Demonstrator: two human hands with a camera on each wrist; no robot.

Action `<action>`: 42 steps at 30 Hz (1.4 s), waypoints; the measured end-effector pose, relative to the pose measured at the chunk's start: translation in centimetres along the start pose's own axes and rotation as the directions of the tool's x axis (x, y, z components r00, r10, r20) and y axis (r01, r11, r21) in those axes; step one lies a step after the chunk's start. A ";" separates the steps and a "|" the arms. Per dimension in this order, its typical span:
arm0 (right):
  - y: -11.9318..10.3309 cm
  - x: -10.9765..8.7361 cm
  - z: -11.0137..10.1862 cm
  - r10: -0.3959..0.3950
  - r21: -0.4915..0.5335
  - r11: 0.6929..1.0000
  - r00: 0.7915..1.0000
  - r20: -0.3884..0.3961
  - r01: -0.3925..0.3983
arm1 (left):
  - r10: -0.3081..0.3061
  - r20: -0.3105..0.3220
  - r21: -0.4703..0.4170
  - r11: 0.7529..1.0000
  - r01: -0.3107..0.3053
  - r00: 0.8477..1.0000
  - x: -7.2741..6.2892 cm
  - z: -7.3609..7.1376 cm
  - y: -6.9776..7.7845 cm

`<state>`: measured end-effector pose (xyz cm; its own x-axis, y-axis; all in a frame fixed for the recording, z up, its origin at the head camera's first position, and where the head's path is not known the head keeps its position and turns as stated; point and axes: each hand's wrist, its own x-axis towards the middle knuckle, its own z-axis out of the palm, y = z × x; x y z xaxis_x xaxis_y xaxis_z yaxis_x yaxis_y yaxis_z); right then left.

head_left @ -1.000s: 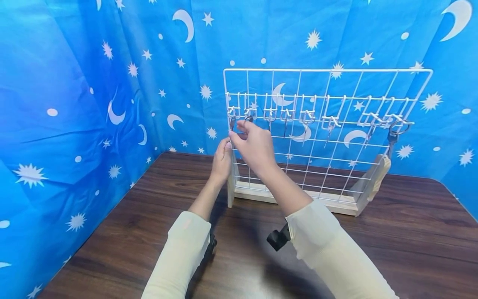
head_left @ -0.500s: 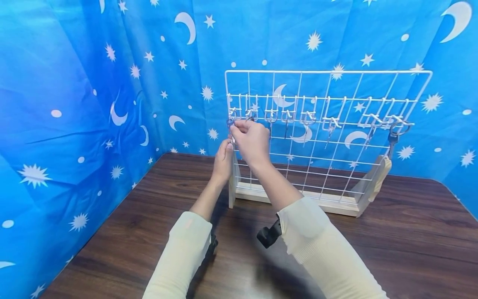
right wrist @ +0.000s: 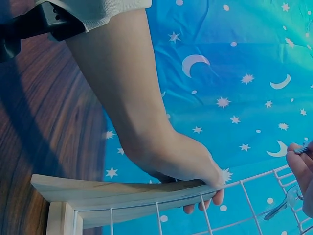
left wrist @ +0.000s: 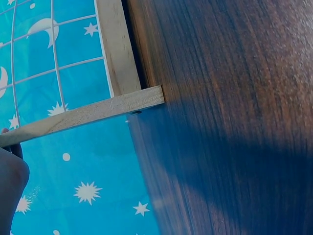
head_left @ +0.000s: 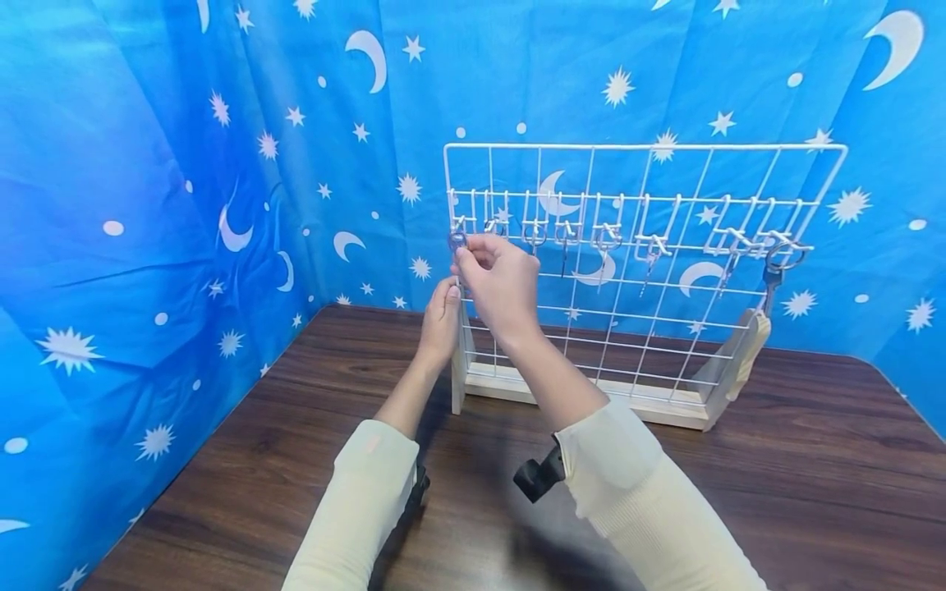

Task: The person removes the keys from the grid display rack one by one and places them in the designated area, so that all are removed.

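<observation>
The left hand holds the left post of the wire rack. Its fingers are curled round the wood, with the tips peeking out on the far side. That is likely to stop the rack from wobbling, because the rack looks light and just stands on the table on its wood base. The right hand is up high, close to the end hook on the left. Its thumb and finger pinch a small silver key, which sits just by that hook; I cannot tell if its ring is on the hook or off it. A pinch seems right for such a thin thing, as a whole fist would bump the wires. I cannot see how the other fingers of that hand lie. More keys hang down in a row, the big one at the right end, each near its own hook, maybe so they do not tangle. A blue cloth hangs behind.
</observation>
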<state>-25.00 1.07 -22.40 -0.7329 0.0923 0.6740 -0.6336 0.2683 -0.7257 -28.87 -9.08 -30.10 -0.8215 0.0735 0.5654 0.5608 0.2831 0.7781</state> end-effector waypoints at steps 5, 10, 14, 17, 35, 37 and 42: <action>-0.4 -0.2 -0.4 -0.043 0.016 0.999 0.999 -0.029 0.043 | 0.012 -0.008 -0.012 1.000 -0.012 1.000 0.1 0.1 -0.4; -0.7 -0.8 -1.2 -0.026 0.023 0.999 0.999 -0.032 0.027 | 0.024 -0.025 -0.052 0.998 -0.025 0.999 0.6 0.4 -2.6; -0.6 -1.9 -1.9 0.034 0.062 0.998 0.999 -0.017 -0.032 | 0.006 -0.022 -0.044 0.999 -0.007 1.000 1.0 0.7 -4.5; -0.4 -2.7 -2.5 0.090 0.090 0.992 0.996 -0.004 -0.089 | 0.009 -0.024 -0.037 0.999 -0.010 1.000 0.9 0.7 -4.7; 1.3 -6.9 -4.7 0.189 0.146 0.971 0.982 0.023 -0.190 | 0.023 -0.013 -0.064 0.998 -0.024 1.000 0.2 0.3 -0.8; 1.6 -7.2 -4.9 0.185 0.146 0.972 0.983 0.021 -0.186 | 0.029 -0.014 -0.066 0.997 -0.029 0.999 0.2 0.3 -0.6; 2.2 -7.7 -5.3 0.207 0.186 0.960 0.978 0.025 -0.208 | 0.034 -0.012 -0.070 0.997 -0.034 0.999 0.1 0.3 -0.5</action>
<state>-19.48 6.00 -28.42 -0.8539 0.1220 0.5059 -0.5024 0.0599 -0.8625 -29.25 -8.89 -30.47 -0.8009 0.0718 0.5945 0.5946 0.2124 0.7754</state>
